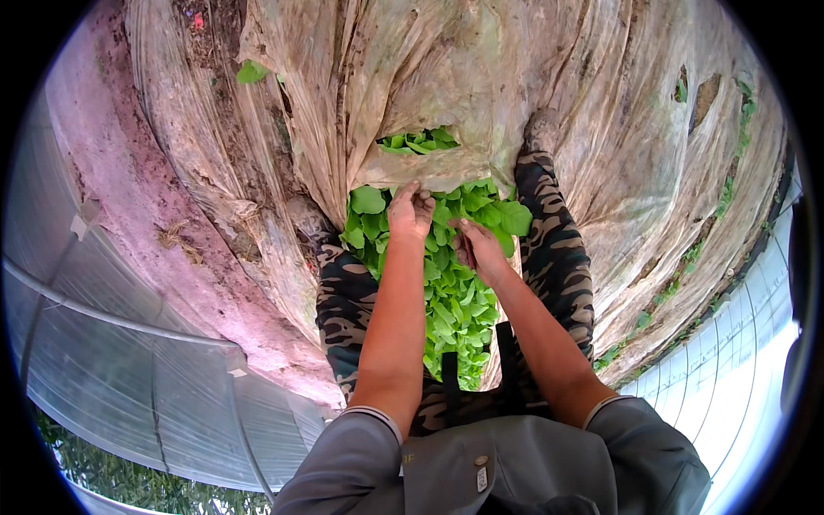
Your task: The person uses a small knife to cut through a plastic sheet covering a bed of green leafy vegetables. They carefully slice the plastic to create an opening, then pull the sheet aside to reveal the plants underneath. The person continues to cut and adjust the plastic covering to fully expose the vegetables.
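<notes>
Leafy green seedlings (450,309) grow in a dense strip between my legs. A thin, dirt-stained film cover (428,168) lies over the bed ahead, its near edge crossing the plants. At that edge is my left hand (412,211), fingers bent, with fingertips touching or very near the cover; whether they grip it is unclear. My right hand (477,248) is lower and to the right, among the leaves. Its thumb and fingers are curled, and what they may hold is hidden. More leaves (421,140) show through a torn hole in the cover.
My legs in camouflage trousers (557,251) straddle the strip. A pinkish soil path (193,225) runs along the left. Beyond it stands a plastic greenhouse wall (161,373) with a metal pipe (129,315). Wrinkled film (644,161) with holes spreads to the right.
</notes>
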{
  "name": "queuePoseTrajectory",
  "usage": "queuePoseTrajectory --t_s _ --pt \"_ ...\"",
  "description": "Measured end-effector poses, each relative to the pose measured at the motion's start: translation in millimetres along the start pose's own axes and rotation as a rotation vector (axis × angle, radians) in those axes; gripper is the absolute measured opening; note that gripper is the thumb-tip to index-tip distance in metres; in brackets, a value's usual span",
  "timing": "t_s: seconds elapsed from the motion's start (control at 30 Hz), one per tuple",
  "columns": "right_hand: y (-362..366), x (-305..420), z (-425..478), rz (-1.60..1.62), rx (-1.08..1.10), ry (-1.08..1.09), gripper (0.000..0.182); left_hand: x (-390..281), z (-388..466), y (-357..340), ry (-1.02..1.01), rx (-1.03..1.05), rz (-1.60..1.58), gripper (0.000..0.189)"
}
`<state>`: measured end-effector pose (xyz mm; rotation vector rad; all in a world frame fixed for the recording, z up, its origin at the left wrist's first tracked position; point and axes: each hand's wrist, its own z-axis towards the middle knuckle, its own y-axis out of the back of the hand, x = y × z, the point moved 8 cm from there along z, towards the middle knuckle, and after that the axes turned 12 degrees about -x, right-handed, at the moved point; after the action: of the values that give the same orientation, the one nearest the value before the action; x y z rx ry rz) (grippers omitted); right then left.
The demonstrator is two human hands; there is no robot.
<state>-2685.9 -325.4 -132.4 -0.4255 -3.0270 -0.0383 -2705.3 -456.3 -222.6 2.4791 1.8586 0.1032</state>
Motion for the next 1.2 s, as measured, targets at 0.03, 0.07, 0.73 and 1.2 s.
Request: queuePoseTrajectory --t_s 0.03,0.07,0.73,1.2 --pt "-5 1 1 0.0 0.003 0.005 0.037 -1 -3 -2 0.032 0.033 0.001 0.013" --pt "-9 4 2 0.002 0.005 0.011 0.037 0 -9 -9 0.065 0.067 0.004 0.015" --pt "-68 18 17 0.379 0.149 -0.06 0.031 -56 -86 -62 -1.13 0.059 1.087 0.035" --pt "-54 21 -11 0.226 0.114 -0.115 0.037 -52 -107 -61 -0.963 -0.051 0.818 0.035"
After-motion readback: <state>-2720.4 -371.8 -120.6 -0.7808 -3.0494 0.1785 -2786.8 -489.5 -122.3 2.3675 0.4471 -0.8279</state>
